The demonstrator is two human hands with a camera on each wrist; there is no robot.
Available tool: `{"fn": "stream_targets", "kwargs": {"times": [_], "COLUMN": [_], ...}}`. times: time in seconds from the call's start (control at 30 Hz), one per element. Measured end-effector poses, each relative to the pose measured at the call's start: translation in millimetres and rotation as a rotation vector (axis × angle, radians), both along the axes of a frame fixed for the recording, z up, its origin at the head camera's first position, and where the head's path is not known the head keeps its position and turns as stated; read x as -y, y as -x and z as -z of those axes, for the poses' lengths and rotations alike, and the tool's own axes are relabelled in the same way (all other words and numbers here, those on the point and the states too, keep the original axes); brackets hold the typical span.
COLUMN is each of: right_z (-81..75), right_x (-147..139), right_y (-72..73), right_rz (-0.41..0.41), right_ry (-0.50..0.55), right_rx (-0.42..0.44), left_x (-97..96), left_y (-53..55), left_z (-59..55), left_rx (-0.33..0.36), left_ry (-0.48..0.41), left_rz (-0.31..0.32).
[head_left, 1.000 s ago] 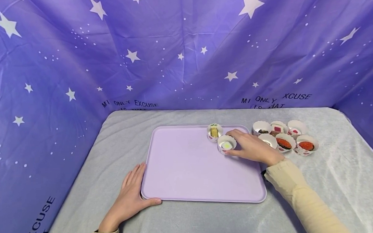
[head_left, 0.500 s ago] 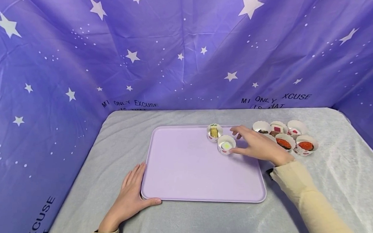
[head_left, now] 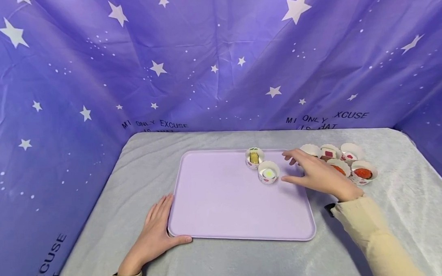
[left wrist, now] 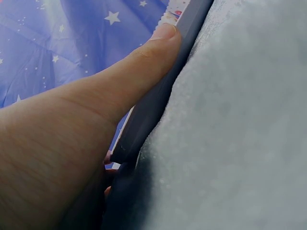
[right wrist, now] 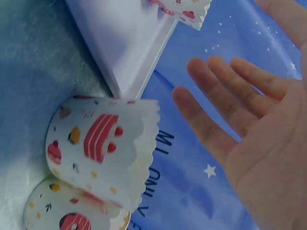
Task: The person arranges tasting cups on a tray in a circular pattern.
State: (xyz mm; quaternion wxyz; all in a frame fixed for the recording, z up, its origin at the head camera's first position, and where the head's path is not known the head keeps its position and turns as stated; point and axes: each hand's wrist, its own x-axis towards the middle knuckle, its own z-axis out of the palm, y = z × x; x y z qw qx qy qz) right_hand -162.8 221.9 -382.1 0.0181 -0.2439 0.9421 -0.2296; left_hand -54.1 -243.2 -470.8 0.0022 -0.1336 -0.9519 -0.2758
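A lilac tray (head_left: 227, 207) lies on the cloth. My left hand (head_left: 155, 233) rests at its lower-left corner, fingers along the left edge and thumb against the front edge; in the left wrist view the thumb (left wrist: 139, 67) touches the tray's side. On the tray's back right stand two paper baking cups: one cup (head_left: 252, 166) holds a yellow sushi-like piece, the nearer cup (head_left: 265, 180) a white piece with a green centre. My right hand (head_left: 317, 173) is over the tray's right edge, fingers spread and holding nothing, partly hiding a group of cups.
Right of the tray several more paper cups stand close together, among them one (head_left: 361, 182) with an orange roe-topped piece and one (head_left: 354, 147) with a red-and-white piece. A purple star-printed curtain (head_left: 204, 73) hangs behind the grey cloth-covered table (head_left: 232, 263).
My right hand has let go of the cup with the green-centred piece and drawn back to the right, towards the grouped cups. The left hand has stayed at the tray corner.
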Motion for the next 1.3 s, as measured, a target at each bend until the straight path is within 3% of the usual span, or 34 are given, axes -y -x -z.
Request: {"fn": "stream_targets", "kwargs": {"times": [0.6,1.07,1.3], "right_z": [-12.7,-11.3,-11.1], "right_x": [-44,-72,-86], "right_y": [-15.5,-24.3,-29.3], "right_rz": [0.086,0.159,0.144], "right_ry": [0.066,0.093,0.114], "right_rx": [-0.044,-0.039,-0.052], "left_x": [-3.9,-3.2,-1.4], "left_y": [3.2,2.5,0.5], "left_z": [-2.5,-0.8,2.0], "left_rx": [0.009,0.014,-0.007], "left_ry": [0.0,-0.002,0.003], "left_rz": [0.006,0.0,0.001]}}
